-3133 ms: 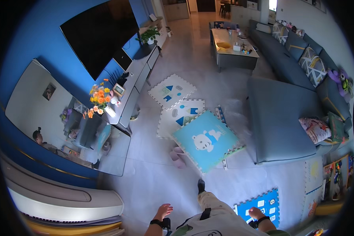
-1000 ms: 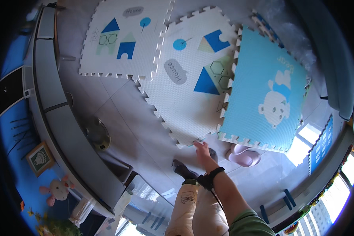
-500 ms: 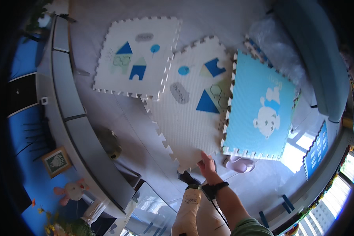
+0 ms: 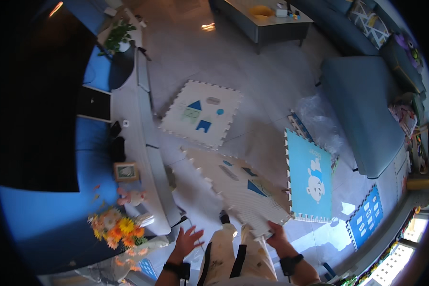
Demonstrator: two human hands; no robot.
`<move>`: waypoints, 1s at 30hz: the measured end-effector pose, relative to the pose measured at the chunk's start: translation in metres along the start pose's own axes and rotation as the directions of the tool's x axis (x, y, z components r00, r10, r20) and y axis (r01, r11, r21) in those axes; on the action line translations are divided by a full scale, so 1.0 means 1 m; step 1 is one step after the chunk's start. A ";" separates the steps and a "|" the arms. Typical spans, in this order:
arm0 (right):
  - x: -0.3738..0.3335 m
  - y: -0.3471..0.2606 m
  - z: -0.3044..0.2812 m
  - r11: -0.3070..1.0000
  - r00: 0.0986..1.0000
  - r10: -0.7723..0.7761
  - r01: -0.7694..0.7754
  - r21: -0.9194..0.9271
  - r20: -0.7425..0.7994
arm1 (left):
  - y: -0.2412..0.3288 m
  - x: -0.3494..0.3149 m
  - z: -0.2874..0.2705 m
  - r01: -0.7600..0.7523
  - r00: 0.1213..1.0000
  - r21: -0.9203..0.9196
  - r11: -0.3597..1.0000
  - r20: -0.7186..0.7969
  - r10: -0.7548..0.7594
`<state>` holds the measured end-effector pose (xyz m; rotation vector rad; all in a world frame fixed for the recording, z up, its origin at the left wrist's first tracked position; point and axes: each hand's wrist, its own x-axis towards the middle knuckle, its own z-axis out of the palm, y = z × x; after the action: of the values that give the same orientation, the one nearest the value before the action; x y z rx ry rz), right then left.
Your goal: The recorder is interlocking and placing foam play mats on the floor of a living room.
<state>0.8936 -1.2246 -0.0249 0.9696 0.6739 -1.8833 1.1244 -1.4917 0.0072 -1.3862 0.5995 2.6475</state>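
Note:
My right hand (image 4: pixel 278 240) grips the near corner of a whitish foam puzzle mat (image 4: pixel 238 202) with blue shapes. That mat is tilted, its near part raised by my legs and its far toothed edge low over the floor. My left hand (image 4: pixel 187 242) hangs left of my legs with fingers spread, holding nothing. A matching white foam mat (image 4: pixel 213 116) lies flat farther off. To the right is a turquoise foam mat (image 4: pixel 299 164) with a white bear, partly over other mats (image 4: pixel 300 126) whose edges show.
Clear plastic wrap (image 4: pixel 319 114) lies by a blue-grey sofa (image 4: pixel 362 114). A blue mat (image 4: pixel 367 217) is at the right. A long low cabinet (image 4: pixel 152 178) runs along the left, near orange and yellow flowers (image 4: pixel 119 226). A coffee table (image 4: pixel 281 32) stands at the back.
My right hand now grips the nearer white mat, whose near side has come up off the floor. My left hand has come into view. The view has shifted to show more of the room.

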 end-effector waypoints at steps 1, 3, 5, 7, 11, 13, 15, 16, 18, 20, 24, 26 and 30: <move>-0.023 -0.007 -0.005 0.998 0.997 0.070 -0.069 -0.013 0.026 | 0.012 0.002 0.012 -0.044 0.997 0.015 0.999 0.070 0.043; -0.064 -0.013 -0.004 0.991 0.990 0.128 -0.125 -0.048 0.052 | 0.040 0.007 0.045 -0.097 0.984 -0.031 0.995 0.147 0.101; -0.087 0.001 -0.032 0.988 0.990 0.107 -0.095 -0.119 0.093 | 0.067 0.010 0.064 -0.120 0.978 -0.094 0.988 0.160 0.134; -0.107 0.015 -0.039 0.975 0.982 0.180 -0.170 -0.143 0.055 | 0.094 0.002 0.075 -0.128 0.913 -0.156 0.980 0.367 0.178; -0.144 0.028 -0.022 0.924 0.996 -0.037 0.063 -0.377 0.075 | 0.123 -0.049 0.105 -0.415 0.810 -0.054 0.908 0.432 0.396; -0.143 0.024 -0.014 0.874 0.975 -0.134 0.201 -0.443 0.177 | 0.133 -0.056 0.081 -0.466 0.805 0.039 0.884 0.434 0.405; -0.145 0.020 -0.026 0.894 0.953 -0.166 0.254 -0.370 0.254 | 0.138 -0.079 0.125 -0.469 0.841 0.140 0.872 0.374 0.392; -0.152 0.019 -0.035 0.902 0.940 -0.176 0.274 -0.334 0.293 | 0.134 -0.077 0.125 -0.471 0.841 0.177 0.864 0.385 0.380; -0.153 0.013 -0.067 0.897 0.912 -0.259 0.350 -0.271 0.319 | 0.124 -0.074 0.135 -0.432 0.871 0.301 0.850 0.381 0.308; -0.170 0.006 -0.095 0.849 0.933 -0.279 0.350 -0.395 0.227 | 0.109 -0.073 0.143 -0.429 0.847 0.352 0.832 0.475 0.236; -0.204 0.022 -0.128 0.826 0.879 -0.477 0.449 -0.341 0.003 | 0.071 -0.059 0.159 -0.397 0.819 0.425 0.813 0.565 0.104; -0.222 0.020 -0.171 0.797 0.833 -0.552 0.536 -0.277 0.026 | 0.047 -0.054 0.186 -0.356 0.814 0.510 0.783 0.581 -0.008; -0.233 0.056 -0.196 0.720 0.723 -0.690 0.679 -0.145 -0.041 | 0.043 -0.019 0.216 -0.361 0.672 0.614 0.702 0.693 -0.260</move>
<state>1.0826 -0.9943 0.0587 0.7793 1.3337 -2.4057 0.9577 -1.4469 0.1454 -0.0065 1.3273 2.2379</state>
